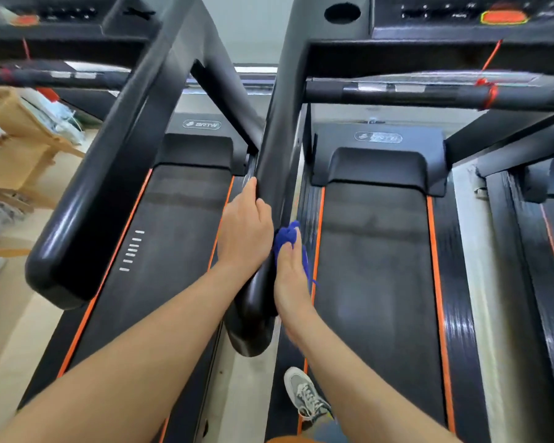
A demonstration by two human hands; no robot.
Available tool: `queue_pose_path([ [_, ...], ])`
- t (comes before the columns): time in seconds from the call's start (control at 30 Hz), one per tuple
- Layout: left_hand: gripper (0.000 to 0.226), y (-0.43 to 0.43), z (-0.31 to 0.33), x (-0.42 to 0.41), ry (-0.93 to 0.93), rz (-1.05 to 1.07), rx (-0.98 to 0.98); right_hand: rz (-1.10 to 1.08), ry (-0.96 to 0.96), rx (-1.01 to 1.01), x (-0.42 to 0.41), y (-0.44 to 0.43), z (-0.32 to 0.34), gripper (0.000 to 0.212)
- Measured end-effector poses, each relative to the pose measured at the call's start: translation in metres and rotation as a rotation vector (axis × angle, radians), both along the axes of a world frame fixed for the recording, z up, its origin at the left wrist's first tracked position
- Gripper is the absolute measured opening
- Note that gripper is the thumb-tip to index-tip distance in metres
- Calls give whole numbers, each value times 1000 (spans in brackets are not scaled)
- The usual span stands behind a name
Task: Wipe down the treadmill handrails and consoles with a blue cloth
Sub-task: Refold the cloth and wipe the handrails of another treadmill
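The left hand (245,231) is gripping the middle handrail (275,148) from its left side, with the fingers curling over the top and the thumb pointing up along the rail. The right hand (290,282) is holding a bunched blue cloth (285,238) against the right side of the same handrail, just beside the left hand. Its thumb is lying along the top, and its fingers are mostly hidden under the cloth. The cloth is touching the rail near its lower, rounded end, and a loose corner is hanging down on the right.

To the right of the handrail, a belt (375,266) with orange edge stripes is running up toward a console (461,14) with a red button (504,16). A crossbar (429,94) below that console is carrying a red cord (490,91). A grey shoe (307,394) is standing below the handrail's end. To the left of the handrail, a second belt (173,235) is lying under another rail (93,203), and a wooden shelf (20,139) is standing farther left.
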State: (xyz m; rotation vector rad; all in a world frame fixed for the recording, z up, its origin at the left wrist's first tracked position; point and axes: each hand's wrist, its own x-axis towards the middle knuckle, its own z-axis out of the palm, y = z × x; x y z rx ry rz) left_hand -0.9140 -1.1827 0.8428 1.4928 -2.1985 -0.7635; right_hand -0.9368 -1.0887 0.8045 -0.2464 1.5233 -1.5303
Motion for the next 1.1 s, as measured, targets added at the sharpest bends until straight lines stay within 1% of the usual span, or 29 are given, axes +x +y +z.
queue_pose_path([
  [0.07,44,5,0,1,-38,-10,-101,165,56,70,12,22,7,48],
  [0.1,44,9,1,2,-62,-22,-127,206,88,99,15,32,10,49],
  [0.13,45,15,2,2,-83,-32,-138,215,97,103,16,39,9,47],
  [0.17,48,24,2,2,-107,-37,-123,201,68,103,14,45,12,44],
  [0.2,50,34,3,3,-137,-40,-87,174,3,118,11,51,13,39],
  [0.23,51,46,6,4,-162,-39,-52,112,-117,124,7,58,16,32],
  [0.27,48,58,7,7,-168,-42,-28,36,-278,102,0,66,21,28],
  [0.3,43,67,7,10,-158,-52,-10,-28,-436,77,-8,75,27,29],
  [0.33,39,78,9,13,-146,-78,11,-72,-547,28,-16,86,34,31],
  [0.4,42,102,15,17,-66,-196,66,-75,-624,-92,-32,111,53,34],
  [0.43,40,118,19,17,39,-242,144,-49,-649,-153,-39,126,60,35],
  [0.5,23,160,31,12,251,-262,322,-7,-677,-226,-52,159,70,40],
  [0.57,14,200,36,4,399,-225,343,-16,-666,-269,-60,195,81,42],
  [0.63,9,233,34,-7,486,-193,337,-59,-614,-296,-68,234,91,41],
  [0.7,6,263,39,-21,577,-204,394,-101,-508,-297,-81,276,98,42],
  [0.73,9,278,43,-30,662,-210,475,-147,-434,-279,-88,298,102,44],
  [0.77,13,294,48,-39,765,-208,598,-222,-358,-245,-98,321,103,43],
  [0.83,17,324,60,-57,923,-187,828,-354,-168,-167,-115,365,108,32],
  [0.87,18,339,65,-65,951,-192,873,-397,-41,-114,-124,386,112,25],
  [0.93,17,365,74,-82,945,-240,899,-455,178,-19,-139,425,118,15],
  [0.97,17,377,79,-89,916,-276,899,-492,246,18,-146,442,122,11],
  [1.03,19,399,90,-105,821,-380,878,-587,378,102,-159,472,127,9],
  [1.1,15,416,99,-121,724,-449,845,-642,514,232,-177,496,129,9],
])
